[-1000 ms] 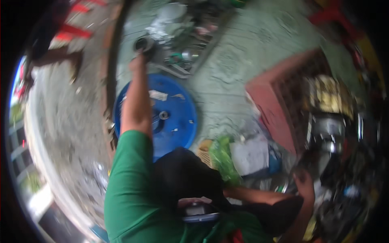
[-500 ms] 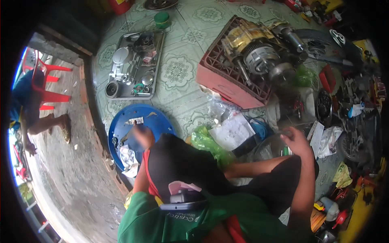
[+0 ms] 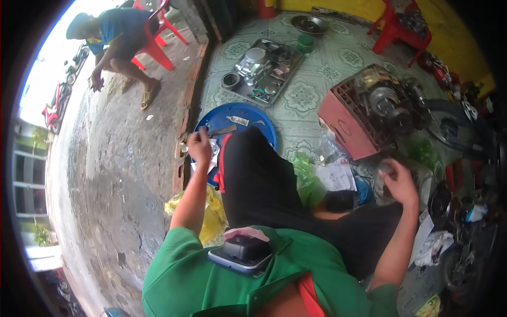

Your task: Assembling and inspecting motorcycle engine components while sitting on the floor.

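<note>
Strip, flat and brown-grey [image 3: 224, 130], inside a blue basin [image 3: 266, 120]. Lies ahead and slightly to the right of the left hand [image 3: 198, 148]. Runs with its long axis mostly from side to side, with the right end a little farther from the body. Has its left end just beside the left fingertips; because of blur, not possible to tell whether touching or apart. Left hand clearly the nearer one, with fingers bent, over the left edge of the basin. Right hand [image 3: 400, 182] well away, near the right knee, with fingers curled and thumb near the index finger; impossible to tell whether holding something small. Both hands wide apart from each other.

In the basin also: a pale packet [image 3: 238, 120], farther off than the strip, and crumpled white paper [image 3: 214, 153], toward the body. Beyond the basin, a metal tray [image 3: 289, 77] at a slant, with a round silver cover [image 3: 255, 55], a dark ring [image 3: 230, 80] and a small green piece [image 3: 258, 93] among other parts. To the right, a reddish crate [image 3: 346, 127], carrying a metal engine part [image 3: 381, 98] on top. Closer to the body, a green plastic bag [image 3: 307, 182] just beside a white sheet [image 3: 338, 177].
</note>
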The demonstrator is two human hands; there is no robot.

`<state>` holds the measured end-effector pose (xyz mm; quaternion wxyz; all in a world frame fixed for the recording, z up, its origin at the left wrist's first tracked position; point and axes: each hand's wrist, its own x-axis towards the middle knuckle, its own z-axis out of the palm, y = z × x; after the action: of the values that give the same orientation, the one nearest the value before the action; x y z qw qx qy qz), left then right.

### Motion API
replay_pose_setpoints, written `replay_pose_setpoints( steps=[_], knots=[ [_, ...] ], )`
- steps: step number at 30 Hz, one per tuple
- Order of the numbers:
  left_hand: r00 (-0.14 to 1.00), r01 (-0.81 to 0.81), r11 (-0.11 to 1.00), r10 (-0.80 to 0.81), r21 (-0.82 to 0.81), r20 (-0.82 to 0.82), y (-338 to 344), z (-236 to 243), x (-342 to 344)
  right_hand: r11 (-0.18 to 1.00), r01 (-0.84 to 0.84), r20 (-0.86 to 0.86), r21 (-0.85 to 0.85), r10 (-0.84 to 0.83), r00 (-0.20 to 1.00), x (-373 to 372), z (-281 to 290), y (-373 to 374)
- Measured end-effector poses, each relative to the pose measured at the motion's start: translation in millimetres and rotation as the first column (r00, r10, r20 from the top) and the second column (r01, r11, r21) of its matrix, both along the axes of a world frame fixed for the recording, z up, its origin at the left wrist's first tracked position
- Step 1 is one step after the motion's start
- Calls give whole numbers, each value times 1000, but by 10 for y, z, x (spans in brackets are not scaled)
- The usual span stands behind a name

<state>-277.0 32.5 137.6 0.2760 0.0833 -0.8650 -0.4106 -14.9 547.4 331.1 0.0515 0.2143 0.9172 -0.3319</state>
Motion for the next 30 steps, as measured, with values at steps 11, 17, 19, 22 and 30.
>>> replay_pose_setpoints(
  steps=[11,17,19,22,30],
  knots=[
    [816,574,611,-487,546,-313,1032,1866,-520,996,-8,-238,-87,-13,971,-223,-273,395],
    [491,507,473,-845,720,209,2218,1076,-299,990,-103,237,100,77,968,32,-667,499],
    [90,967,210,-811,145,578,2407,1069,-93,995,-23,272,101,-6,962,191,-725,637],
    [-127,991,-124,-661,60,740,2681,1112,97,989,135,267,67,-148,952,425,-950,948],
    [34,999,28,-805,-20,592,3014,1228,104,981,193,219,-35,-181,959,647,-1269,1210]
  ],
)
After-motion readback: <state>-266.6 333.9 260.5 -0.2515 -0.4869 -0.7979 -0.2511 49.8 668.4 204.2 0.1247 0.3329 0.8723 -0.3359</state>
